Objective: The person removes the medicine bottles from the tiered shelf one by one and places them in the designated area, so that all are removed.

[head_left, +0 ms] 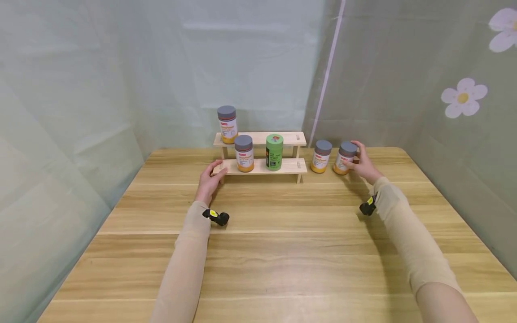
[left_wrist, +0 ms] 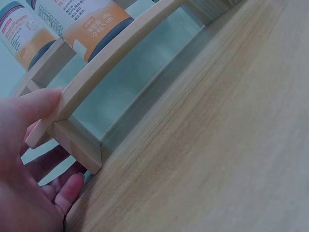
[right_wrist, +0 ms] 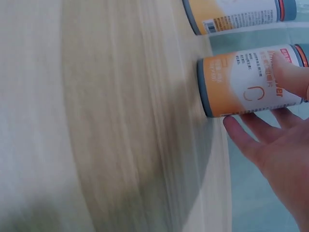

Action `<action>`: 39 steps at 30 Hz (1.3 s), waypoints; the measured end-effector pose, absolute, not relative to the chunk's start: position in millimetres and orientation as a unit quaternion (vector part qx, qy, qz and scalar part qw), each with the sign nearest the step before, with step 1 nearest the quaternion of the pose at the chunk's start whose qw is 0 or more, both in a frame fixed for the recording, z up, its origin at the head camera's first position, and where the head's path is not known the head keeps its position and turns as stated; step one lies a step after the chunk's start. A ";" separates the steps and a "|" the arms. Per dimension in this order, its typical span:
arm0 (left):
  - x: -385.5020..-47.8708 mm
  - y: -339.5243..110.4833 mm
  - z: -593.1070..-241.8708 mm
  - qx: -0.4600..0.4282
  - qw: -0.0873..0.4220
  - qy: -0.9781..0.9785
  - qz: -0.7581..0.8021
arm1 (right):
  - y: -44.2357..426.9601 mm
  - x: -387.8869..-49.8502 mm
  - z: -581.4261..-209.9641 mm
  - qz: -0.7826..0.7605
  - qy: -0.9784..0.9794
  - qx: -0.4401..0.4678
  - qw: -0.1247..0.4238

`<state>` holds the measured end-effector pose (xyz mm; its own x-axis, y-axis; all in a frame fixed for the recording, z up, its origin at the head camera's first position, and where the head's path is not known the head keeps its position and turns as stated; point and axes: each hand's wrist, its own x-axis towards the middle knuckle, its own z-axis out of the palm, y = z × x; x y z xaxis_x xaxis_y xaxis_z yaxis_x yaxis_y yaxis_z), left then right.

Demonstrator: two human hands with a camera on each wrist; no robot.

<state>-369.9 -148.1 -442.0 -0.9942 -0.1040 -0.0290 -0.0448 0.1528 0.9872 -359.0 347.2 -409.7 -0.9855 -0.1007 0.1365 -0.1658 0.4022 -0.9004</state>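
The left hand (head_left: 208,181) grips the left end of the lower shelf of a two-tier wooden rack (head_left: 258,167); in the left wrist view its thumb lies on the board (left_wrist: 89,77) and its fingers are behind the leg. At the right, the right hand (head_left: 364,165) holds a grey-lidded jar (head_left: 344,158) standing on the table, thumb on the label side and fingers round the far side, as the right wrist view also shows on the jar (right_wrist: 251,79). Another such jar (head_left: 321,157) stands just left of it.
A grey-lidded jar (head_left: 228,125) stands on the upper shelf at its left end. The lower shelf bears a similar jar (head_left: 244,154) and a green canister (head_left: 274,152). Behind the wooden table (head_left: 282,251) hangs a pale curtain (head_left: 169,80).
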 end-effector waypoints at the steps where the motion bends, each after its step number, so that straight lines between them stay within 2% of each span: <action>1: -370.0 -148.1 -442.1 0.048 0.023 -0.759 -0.649 | 348.3 -359.0 -409.3 0.543 -0.835 0.082 0.028; 7: -370.1 -148.6 -442.5 0.042 0.025 -0.759 -0.650 | 351.1 -357.7 -405.2 0.529 -0.844 0.078 0.035; 14: -370.0 -149.9 -443.7 0.044 0.024 -0.758 -0.650 | 345.0 -354.1 -391.1 0.487 -0.866 0.066 0.096; 24: -370.0 -149.3 -442.4 0.045 0.014 -0.750 -0.660 | 330.8 -350.1 -359.4 0.454 -0.881 0.073 0.112; 30: -368.2 -152.3 -441.5 0.048 0.019 -0.755 -0.654 | 315.4 -352.9 -350.8 0.449 -0.883 0.079 0.110; 39: -363.7 -149.6 -441.3 0.047 0.030 -0.753 -0.655 | 286.5 -351.2 -336.2 0.421 -0.886 0.099 0.165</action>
<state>-363.7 -149.6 -441.3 -0.9938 -0.1103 -0.0165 -0.0317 0.1371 0.9900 -351.2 286.5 -336.2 -0.9264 -0.0359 0.3749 -0.3134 0.6256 -0.7144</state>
